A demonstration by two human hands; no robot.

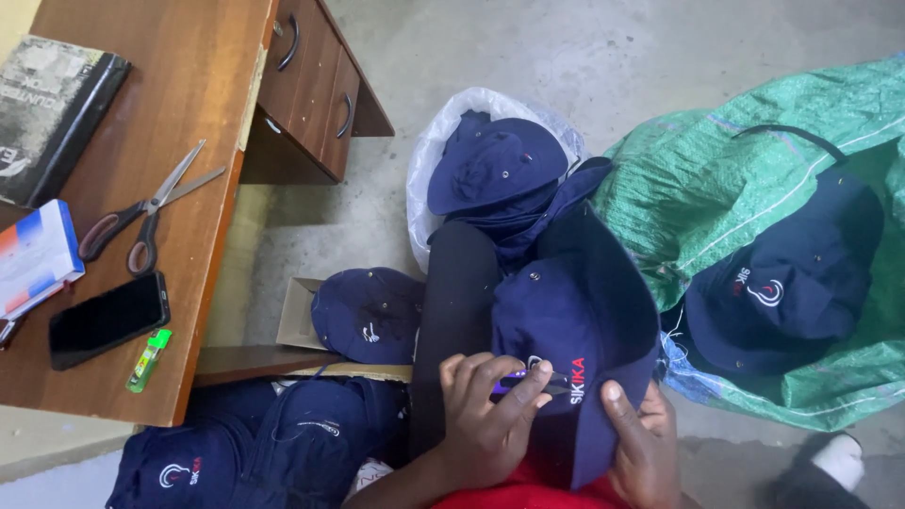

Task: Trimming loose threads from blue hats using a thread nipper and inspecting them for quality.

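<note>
The person sat low beside the desk (193, 85), a navy cap (575, 330) resting in their lap at the near edge of the scene. The left hand (485, 415) lay across the cap's front panel, its fingers curled shut around a small purple-handled tool (518, 380) pressed against the stitched emblem. The right hand (641, 443) gripped the cap's lower edge, thumb on top and fingers tucked beneath the fabric.

Just left of the held cap lay another navy cap (368, 311) on a piece of cardboard (297, 316). Farther off, a white plastic bag (443, 141) stood open with more dark blue caps (495, 165) stuffed into it. To the right spread a green woven sack (745, 188), and one more cap (787, 283) sat on top of it. Near the left corner, a heap of caps (255, 452) filled the floor under the desk's edge.

On the desk, to the left, rested a pair of scissors (146, 207), a black phone (108, 320), a green lighter (149, 360), a dark book (52, 113) and a small white, blue and orange box (33, 254). The desk's drawers (316, 85) faced the grey concrete floor (566, 57).
</note>
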